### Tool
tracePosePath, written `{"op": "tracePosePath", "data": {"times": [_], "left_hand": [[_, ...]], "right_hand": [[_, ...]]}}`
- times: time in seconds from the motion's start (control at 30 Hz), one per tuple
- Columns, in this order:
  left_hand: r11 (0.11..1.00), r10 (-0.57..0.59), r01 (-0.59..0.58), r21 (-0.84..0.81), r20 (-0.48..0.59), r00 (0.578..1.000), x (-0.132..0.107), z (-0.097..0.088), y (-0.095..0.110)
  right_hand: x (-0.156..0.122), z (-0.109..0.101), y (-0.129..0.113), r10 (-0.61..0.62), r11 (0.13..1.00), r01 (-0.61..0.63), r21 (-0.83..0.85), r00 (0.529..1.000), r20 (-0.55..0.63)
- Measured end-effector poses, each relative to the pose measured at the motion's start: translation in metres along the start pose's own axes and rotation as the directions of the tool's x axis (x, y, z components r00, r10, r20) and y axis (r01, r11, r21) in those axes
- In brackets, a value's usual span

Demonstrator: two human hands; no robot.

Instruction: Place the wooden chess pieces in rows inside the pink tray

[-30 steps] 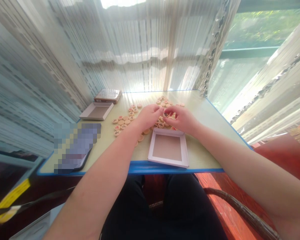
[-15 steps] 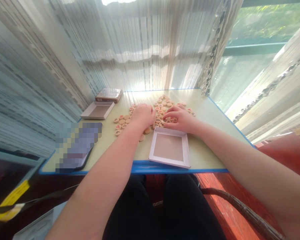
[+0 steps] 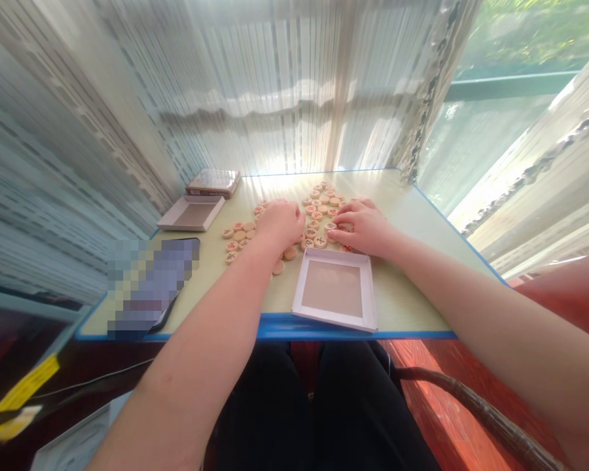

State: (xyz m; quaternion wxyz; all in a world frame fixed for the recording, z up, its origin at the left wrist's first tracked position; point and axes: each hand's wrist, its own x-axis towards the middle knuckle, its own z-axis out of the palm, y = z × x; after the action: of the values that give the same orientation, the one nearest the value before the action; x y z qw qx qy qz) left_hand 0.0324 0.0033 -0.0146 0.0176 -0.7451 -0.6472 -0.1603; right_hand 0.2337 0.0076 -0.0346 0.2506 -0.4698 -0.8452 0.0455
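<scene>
Right hand (image 3: pixel 366 227) sits low and narrow over the wooden xiangqi pieces (image 3: pixel 317 216), its fingers lightly curled, with the fingertips (image 3: pixel 334 226) on discs at the edge of the main cluster. From my feed I can't tell whether it grips one. Left hand (image 3: pixel 279 226) lies palm down with its fingers hidden, just left of that cluster, and I can't tell whether it holds anything either. A smaller group of pieces (image 3: pixel 236 239) lies beside it, and two loose discs (image 3: pixel 289 253) sit near its wrist. Directly below the right hand is a square white card tray (image 3: pixel 334 254). Farther left I see a second card tray (image 3: pixel 177 222), and behind it a flat box (image 3: pixel 213 183). A pixelated, phone-shaped object (image 3: pixel 152 288) lies at the near left corner of the blue-edged table (image 3: pixel 294 327). Sheer curtains (image 3: pixel 275 85) hang beyond the table.
</scene>
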Motion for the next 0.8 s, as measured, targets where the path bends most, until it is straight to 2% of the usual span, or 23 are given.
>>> {"op": "tracePosePath", "data": {"times": [0.17,0.3,0.8], "left_hand": [[1.0,-0.005,0.005,-0.001,0.012,1.0,0.0,-0.0003,0.0002],[0.999,0.024,-0.024,-0.032,0.021,0.999,-0.0006,-0.0025,0.0026],[0.998,0.025,-0.024,-0.056,0.016,1.0,0.0003,-0.0025,0.0029]], "right_hand": [[0.0004,0.0012,-0.0002,0.019,1.0,-0.019,-0.017,1.0,-0.017],[0.0004,0.0004,0.0015,-0.011,1.0,0.011,-0.001,1.0,0.005],[0.0019,0.0017,0.0085,-0.067,0.997,0.068,0.021,0.996,-0.062]]}}
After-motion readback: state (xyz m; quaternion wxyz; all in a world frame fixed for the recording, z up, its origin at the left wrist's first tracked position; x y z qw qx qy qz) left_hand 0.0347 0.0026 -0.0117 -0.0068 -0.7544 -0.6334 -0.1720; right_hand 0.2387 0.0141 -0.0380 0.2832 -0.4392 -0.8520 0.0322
